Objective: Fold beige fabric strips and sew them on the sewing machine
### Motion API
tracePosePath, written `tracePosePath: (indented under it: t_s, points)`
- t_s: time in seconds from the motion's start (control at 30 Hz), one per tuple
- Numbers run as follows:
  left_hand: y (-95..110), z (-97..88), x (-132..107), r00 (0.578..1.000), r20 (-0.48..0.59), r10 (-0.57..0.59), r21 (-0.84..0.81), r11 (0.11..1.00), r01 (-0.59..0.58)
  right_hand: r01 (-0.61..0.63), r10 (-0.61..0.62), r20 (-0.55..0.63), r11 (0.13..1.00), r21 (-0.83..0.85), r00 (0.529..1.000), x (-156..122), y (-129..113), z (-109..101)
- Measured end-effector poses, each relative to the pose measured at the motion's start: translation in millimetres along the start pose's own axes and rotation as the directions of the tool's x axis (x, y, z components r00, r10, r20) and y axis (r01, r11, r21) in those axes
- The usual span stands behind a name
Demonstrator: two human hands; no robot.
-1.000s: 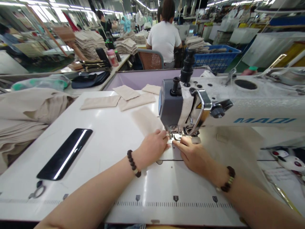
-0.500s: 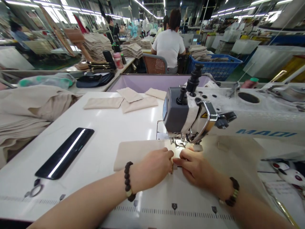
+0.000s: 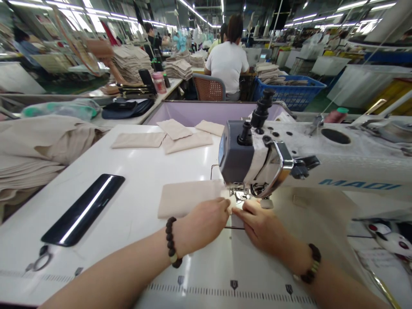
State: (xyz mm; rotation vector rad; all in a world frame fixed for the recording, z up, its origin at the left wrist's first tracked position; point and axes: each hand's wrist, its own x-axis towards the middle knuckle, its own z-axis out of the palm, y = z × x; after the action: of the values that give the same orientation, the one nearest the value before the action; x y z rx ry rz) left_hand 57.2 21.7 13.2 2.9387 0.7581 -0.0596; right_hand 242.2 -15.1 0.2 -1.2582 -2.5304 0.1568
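A folded beige fabric piece point(image 3: 188, 197) lies flat on the white sewing table, its right end running under the presser foot point(image 3: 240, 195) of the sewing machine point(image 3: 257, 150). With its fingertips pinched together, my left hand point(image 3: 206, 219) grips the near right edge of the fabric, just in front of the foot. My right hand point(image 3: 262, 219) is close beside it, thumb and fingers closed at the same edge under the lit needle area. The fingertips of both hands nearly meet, and they partly hide the fabric's corner.
A black phone point(image 3: 83, 209) with a ring lies at left. Several beige pieces point(image 3: 174, 128) rest behind the fabric. Stacked beige cloth point(image 3: 32, 150) fills the left edge. A person in a white shirt point(image 3: 227, 64) sits ahead, near a blue basket point(image 3: 289, 88). A ruler strip marks the table's front.
The fabric piece has slid forward and slightly right, further toward the presser foot. Both hands have moved a little forward with it, still close together. The view has shifted slightly.
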Motion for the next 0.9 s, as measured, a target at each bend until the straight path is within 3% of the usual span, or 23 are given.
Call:
tracePosePath:
  t_s: [0.17,0.33,0.6,0.73,0.9]
  points:
    - [-7,-6.0,5,1.0,0.0,-0.004,0.062,0.998,0.004,-0.041,0.038,-0.031,0.993,-0.109,0.999,3,0,2]
    - [-13,-11.1,10,0.996,-0.085,-0.029,0.027,0.999,0.031,-0.034,0.026,-0.051,0.986,-0.162,0.998,2,2,4]
    - [-27,12.3,19,0.975,-0.21,-0.072,-0.015,0.997,0.07,-0.058,0.054,-0.045,0.994,-0.096,0.998,1,5,8]
    - [-28,12.5,20,0.971,-0.222,-0.086,-0.044,0.996,0.078,-0.079,0.076,-0.042,0.994,-0.078,0.996,0,7,11]
    - [-21,9.0,17,0.978,-0.2,-0.055,0.035,0.997,0.063,0.012,-0.029,-0.099,0.984,-0.176,0.995,-9,15,23]
